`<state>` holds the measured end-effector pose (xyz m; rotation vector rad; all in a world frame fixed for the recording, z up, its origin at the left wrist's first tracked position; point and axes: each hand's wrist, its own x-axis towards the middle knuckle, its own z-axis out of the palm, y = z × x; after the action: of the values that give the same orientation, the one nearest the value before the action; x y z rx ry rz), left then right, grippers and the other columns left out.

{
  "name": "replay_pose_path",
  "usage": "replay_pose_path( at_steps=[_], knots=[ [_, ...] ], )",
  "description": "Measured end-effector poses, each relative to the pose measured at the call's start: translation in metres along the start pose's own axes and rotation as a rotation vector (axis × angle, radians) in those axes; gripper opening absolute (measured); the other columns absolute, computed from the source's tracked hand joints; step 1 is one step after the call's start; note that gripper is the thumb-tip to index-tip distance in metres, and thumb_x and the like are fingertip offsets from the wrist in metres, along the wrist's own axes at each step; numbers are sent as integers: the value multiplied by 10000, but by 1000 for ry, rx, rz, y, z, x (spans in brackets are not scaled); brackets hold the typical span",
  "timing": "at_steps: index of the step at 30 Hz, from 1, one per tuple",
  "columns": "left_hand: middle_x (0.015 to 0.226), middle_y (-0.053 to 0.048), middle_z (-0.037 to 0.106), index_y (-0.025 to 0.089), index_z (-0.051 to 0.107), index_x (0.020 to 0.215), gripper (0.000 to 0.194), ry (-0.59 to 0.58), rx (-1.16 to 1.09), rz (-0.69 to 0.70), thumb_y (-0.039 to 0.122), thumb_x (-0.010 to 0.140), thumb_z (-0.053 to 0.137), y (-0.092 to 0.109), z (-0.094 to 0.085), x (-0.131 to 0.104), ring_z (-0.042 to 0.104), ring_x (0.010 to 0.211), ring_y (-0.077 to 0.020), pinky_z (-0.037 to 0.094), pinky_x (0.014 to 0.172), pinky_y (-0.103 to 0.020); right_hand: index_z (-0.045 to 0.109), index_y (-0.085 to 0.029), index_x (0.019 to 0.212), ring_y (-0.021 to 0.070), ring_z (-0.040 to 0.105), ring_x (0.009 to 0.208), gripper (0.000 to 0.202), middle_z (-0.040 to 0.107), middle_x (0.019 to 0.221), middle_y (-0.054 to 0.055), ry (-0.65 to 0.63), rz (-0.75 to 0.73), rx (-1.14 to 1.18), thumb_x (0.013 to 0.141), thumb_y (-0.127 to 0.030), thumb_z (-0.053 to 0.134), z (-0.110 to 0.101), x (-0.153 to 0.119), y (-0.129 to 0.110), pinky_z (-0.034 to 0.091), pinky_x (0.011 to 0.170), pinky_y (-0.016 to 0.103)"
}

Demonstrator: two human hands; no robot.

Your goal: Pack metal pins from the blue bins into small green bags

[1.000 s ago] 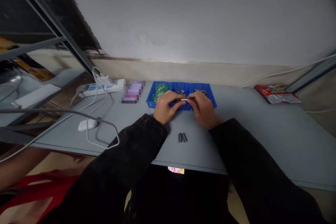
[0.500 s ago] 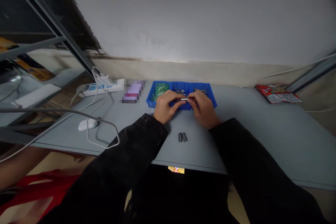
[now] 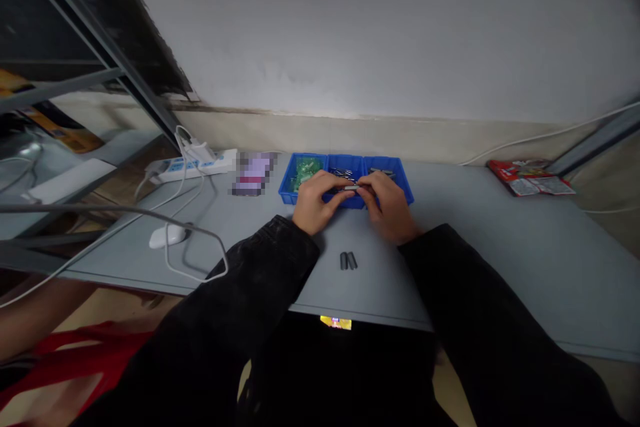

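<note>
A small light-coloured rod-like piece [image 3: 352, 187] spans the gap between my hands, just over the front of the blue bins. My left hand [image 3: 320, 201] pinches its left end between thumb and fingers. At the other end, my right hand [image 3: 387, 207] is closed on the same piece. Behind them are a left blue bin [image 3: 287, 196] with green translucent bits, a middle blue bin [image 3: 345, 161] with thin metal pieces, and a right blue bin [image 3: 403, 177] with greyish pieces, partly hidden. Two short dark grey cylinders [image 3: 349, 261] lie side by side on the table nearer me.
A red snack packet [image 3: 530, 178] lies at the right rear. To the left are a purple pixelated item [image 3: 253, 173], a white power strip [image 3: 195, 167], a white earbud-like case [image 3: 167, 236] and loose cables. Another person's arm and red clothing [image 3: 90, 360] show at lower left.
Both hands stay almost in place, still on the small piece, which looks slightly turned or dimmer. The bins and dark cylinders have not moved.
</note>
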<state>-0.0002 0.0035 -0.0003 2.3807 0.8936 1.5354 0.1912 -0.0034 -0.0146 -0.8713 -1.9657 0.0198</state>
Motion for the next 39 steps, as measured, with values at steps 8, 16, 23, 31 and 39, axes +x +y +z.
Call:
replay_pose_path(
  at_steps=[8,16,23,31,39],
  knots=[
    [915,-47,757,179,730,958,99,5,-12,8,258,898,730,-1,1,0,668,859,-178,534,833,-362,594,-215,1051,222,609,898,176,629,922,66,-4,3,-1,1040,-303,442,0,0,0,487,832,378],
    [901,-47,756,179,731,956,109,2,-3,2,272,898,729,-2,1,0,667,852,-178,532,825,-354,599,-234,1046,222,607,921,162,632,937,60,0,14,12,1035,-296,449,-1,0,-2,497,842,390],
    [897,-46,755,176,736,961,113,12,-20,13,271,901,726,-2,1,0,663,846,-176,526,818,-347,597,-226,1053,220,602,911,157,633,933,63,4,-2,-1,1033,-291,456,0,-1,0,497,840,389],
    [885,-47,755,176,733,947,129,12,-5,12,298,902,727,-1,1,0,670,838,-178,531,810,-341,604,-223,1049,226,607,914,150,633,933,66,9,-14,0,1027,-276,466,0,0,0,491,840,379],
    [887,-46,754,175,731,948,117,16,-5,18,281,898,732,-1,1,0,668,838,-175,531,807,-341,599,-216,1053,218,599,909,156,621,928,62,-1,6,-5,1034,-284,460,-1,0,-1,492,843,384]
  ],
)
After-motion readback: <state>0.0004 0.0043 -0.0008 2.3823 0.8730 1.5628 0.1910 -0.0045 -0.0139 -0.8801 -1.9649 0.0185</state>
